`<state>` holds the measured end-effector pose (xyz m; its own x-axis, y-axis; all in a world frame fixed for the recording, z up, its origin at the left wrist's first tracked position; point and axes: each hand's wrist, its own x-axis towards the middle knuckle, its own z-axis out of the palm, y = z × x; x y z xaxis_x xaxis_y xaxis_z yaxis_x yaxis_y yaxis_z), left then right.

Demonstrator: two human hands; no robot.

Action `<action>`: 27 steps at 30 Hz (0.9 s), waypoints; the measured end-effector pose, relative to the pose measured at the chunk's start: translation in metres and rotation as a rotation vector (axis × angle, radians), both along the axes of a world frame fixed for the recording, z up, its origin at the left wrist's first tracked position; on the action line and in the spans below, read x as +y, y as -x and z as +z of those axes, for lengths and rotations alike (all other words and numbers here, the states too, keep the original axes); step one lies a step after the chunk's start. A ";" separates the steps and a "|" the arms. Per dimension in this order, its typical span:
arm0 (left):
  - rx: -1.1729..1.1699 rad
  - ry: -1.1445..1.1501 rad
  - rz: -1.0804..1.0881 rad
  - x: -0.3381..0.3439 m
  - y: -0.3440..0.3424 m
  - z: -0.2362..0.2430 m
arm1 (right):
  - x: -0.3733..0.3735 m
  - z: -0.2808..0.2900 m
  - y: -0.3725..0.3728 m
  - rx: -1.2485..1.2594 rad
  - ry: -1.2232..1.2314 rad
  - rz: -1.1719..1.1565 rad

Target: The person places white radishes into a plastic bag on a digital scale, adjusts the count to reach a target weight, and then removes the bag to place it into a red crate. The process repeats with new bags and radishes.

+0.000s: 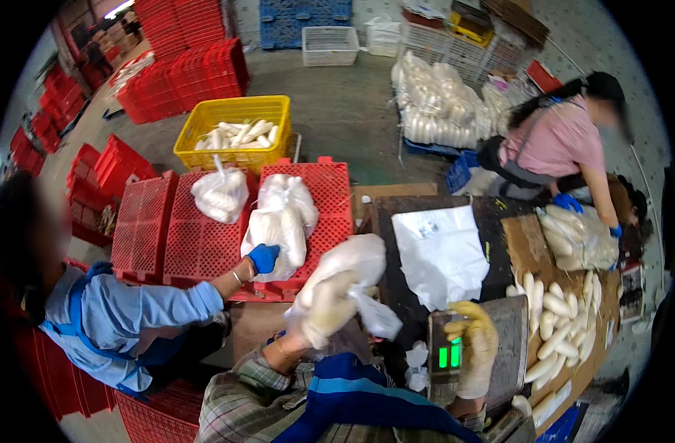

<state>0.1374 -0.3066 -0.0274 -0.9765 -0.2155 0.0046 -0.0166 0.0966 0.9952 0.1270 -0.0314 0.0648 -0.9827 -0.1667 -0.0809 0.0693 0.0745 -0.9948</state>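
My left hand (324,314), in a pale glove, grips a clear plastic bag of white radishes (350,269) and holds it up over the table's left edge. My right hand (476,345), in a yellowish glove, rests on a grey weighing scale (505,332) beside its green lit display (449,356). A stack of flat white plastic bags (439,251) lies on the dark table just beyond the scale. Loose white radishes (562,321) are heaped to the right of the scale.
At the left, a person in a blue shirt reaches a blue-gloved hand (263,257) to filled bags (280,221) on red crates (204,236). A person in pink (557,140) handles a radish bag (577,236) at right. A yellow crate (234,133) holds radishes behind.
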 end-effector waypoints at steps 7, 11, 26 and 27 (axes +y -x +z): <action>-0.023 -0.409 0.485 -0.092 -0.047 -0.028 | -0.072 -0.024 0.029 -0.138 0.005 0.442; -0.179 -0.329 0.815 -0.166 -0.069 -0.097 | -0.081 -0.044 0.034 -0.220 -0.035 0.426; -0.085 0.070 1.247 -0.387 -0.038 -0.216 | -0.086 -0.051 0.048 -0.284 -0.074 0.195; -0.120 -0.082 1.207 -0.370 -0.016 -0.210 | -0.087 -0.054 0.047 -0.291 -0.059 0.208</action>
